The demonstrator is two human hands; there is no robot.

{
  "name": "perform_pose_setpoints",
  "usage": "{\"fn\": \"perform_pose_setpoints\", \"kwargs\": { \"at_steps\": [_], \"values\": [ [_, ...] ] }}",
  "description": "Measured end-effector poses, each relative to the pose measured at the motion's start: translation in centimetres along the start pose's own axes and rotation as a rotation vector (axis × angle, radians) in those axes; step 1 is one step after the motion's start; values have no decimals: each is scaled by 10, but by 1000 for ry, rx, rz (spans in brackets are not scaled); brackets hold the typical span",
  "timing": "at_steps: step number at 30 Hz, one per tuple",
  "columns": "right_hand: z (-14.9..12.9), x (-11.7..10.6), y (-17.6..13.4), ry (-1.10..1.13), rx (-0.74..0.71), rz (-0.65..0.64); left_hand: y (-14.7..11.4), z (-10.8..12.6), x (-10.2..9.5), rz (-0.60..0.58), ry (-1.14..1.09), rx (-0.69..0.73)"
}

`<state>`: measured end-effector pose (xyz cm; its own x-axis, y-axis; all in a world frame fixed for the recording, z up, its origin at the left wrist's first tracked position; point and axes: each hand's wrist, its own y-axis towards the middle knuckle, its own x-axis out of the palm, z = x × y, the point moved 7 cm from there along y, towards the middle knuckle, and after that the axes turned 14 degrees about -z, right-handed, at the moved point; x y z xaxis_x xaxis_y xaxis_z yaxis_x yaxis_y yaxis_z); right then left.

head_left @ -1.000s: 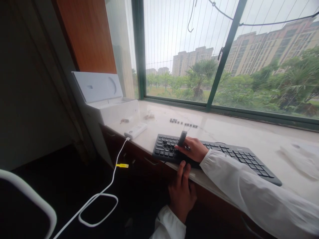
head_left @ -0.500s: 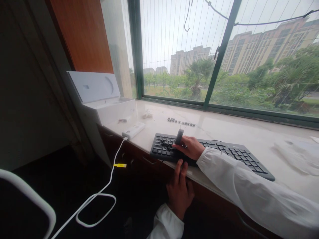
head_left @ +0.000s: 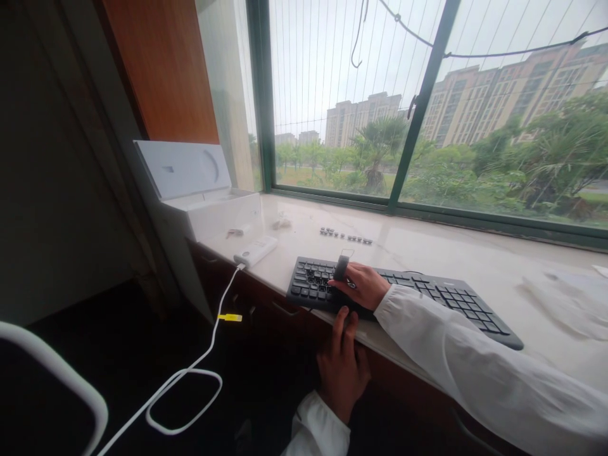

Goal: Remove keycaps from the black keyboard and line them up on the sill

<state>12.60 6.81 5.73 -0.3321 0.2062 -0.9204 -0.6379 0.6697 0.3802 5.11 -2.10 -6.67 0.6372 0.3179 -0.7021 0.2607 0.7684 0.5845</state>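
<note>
A black keyboard lies along the front of the pale counter. Several spots on its left part show bare sockets without caps. My right hand is over the left half of the keys, closed on a dark keycap puller with a thin wire loop at its far end. My left hand reaches up from below, fingers stretched out, with the fingertips at the keyboard's front edge. Behind the keyboard, small dark keycaps sit in two short rows.
An open white box stands at the left end of the counter. Near it lie a white power bank with a white cable hanging down, and a small crumpled item. Clear plastic wrapping is at the right.
The keycap puller has tipped in my right hand, so it looks shorter and its wire end is lower. The view has shifted slightly. My left hand keeps its place.
</note>
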Motion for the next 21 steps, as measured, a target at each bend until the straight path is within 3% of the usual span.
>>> {"fn": "perform_pose_setpoints", "kwargs": {
  "at_steps": [7, 21],
  "values": [
    [7, 0, -3, -3, 33, 55, -1, 0, -1, -8, 0, -3],
    [11, 4, 0, 66, 73, -39, -2, 1, 0, -12, -12, -1]
  ]
}}
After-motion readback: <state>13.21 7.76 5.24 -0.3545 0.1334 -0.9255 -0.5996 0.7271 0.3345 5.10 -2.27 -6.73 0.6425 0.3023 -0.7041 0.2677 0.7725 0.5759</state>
